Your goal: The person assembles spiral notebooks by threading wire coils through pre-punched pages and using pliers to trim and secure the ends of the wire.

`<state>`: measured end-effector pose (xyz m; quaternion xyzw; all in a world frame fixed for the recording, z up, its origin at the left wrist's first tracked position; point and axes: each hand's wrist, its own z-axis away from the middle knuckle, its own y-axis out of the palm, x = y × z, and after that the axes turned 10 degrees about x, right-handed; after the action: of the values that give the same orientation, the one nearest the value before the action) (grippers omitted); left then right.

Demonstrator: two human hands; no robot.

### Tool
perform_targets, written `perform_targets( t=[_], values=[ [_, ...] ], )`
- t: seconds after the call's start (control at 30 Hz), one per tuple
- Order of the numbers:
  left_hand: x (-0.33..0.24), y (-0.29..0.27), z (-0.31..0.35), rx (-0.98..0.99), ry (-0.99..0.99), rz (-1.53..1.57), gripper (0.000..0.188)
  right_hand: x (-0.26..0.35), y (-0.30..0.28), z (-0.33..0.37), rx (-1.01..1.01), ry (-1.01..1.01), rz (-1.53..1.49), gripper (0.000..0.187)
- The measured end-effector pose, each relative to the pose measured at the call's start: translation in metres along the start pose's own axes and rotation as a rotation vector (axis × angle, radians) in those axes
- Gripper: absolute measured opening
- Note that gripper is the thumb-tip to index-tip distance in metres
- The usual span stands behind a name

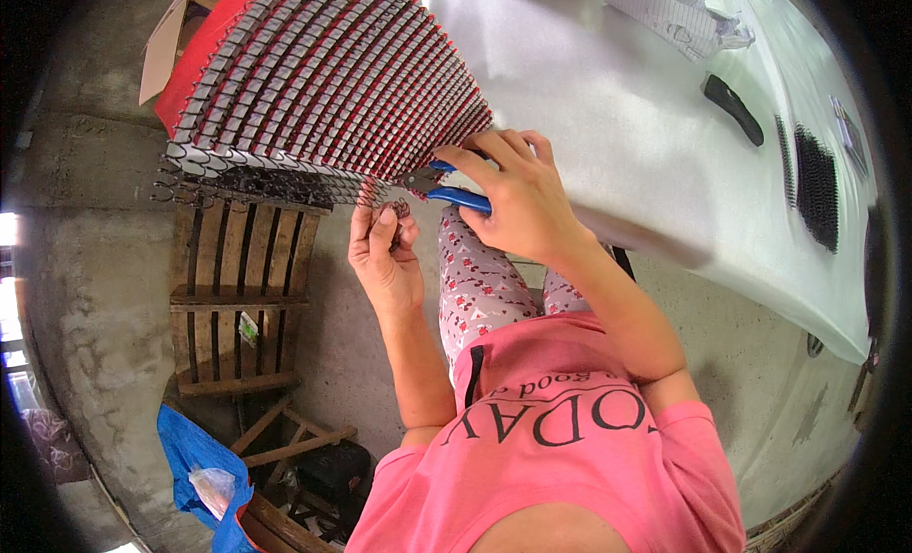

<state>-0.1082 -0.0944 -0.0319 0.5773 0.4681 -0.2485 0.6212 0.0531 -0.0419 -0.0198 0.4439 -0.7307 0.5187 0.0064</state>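
Note:
A pair of blue-handled pliers (461, 199) is gripped in my right hand (527, 201), its dark jaws at the lower right corner of a wire mesh (332, 73). This dark mesh of rows of links lies over a red and white surface, and its lower edge hangs over the side. Below that edge my left hand (385, 258) is closed, fingers up, around a small bunch of dark wire links (397, 211). One of its fingertips reaches the hanging mesh. I cannot make out what lies between the plier jaws.
A white-covered table (589, 106) stretches to the right. On it lie a black handle-shaped object (733, 109), a dark bristly mat (815, 187) and a crumpled plastic bag (670, 16). At lower left are a wooden slatted bench (242, 296) and a blue sack (190, 467).

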Motion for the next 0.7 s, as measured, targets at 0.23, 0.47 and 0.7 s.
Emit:
perform_targets(
  t=[0.23,0.47,0.7],
  values=[
    [-0.006,0.006,-0.002,-0.029,0.061,-0.126,0.019,0.005,0.001,-0.001,0.05,0.018,-0.033,0.051],
    [0.001,-0.001,-0.006,-0.031,0.097,-0.126,0.016,0.004,0.005,0.001,0.235,0.146,-0.12,0.046],
    [-0.001,-0.002,0.003,-0.021,0.007,0.005,0.027,-0.001,-0.012,0.001,0.034,0.019,-0.078,0.051]
  ],
)
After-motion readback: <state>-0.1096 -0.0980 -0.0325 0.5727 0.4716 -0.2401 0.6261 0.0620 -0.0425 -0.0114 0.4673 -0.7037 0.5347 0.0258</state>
